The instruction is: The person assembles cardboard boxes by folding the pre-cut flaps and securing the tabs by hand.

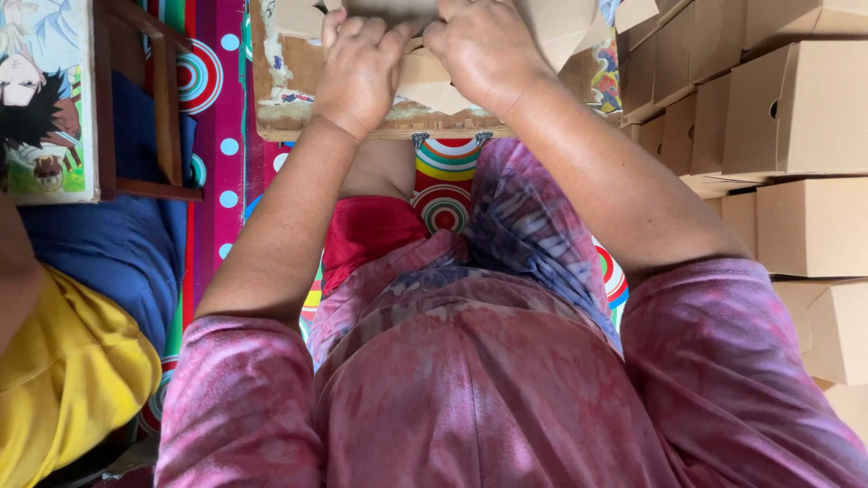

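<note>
Both the left hand [362, 68] and right hand [484, 50] grasp the cardboard piece [434, 90] on the far worn board [289, 99]; pressing evenly along the fold should keep it square.

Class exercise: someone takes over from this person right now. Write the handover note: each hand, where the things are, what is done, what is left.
Left hand: curled in a grip on the cardboard piece, pressing it on the board.
Right hand: gripping the same piece beside the left.
Things: board lies over the lap; finished boxes are stacked to the right.
Done: many boxes folded and stacked.
Left: this piece is only partly folded, with flaps loose; the top edge of the view hides the rest.
</note>
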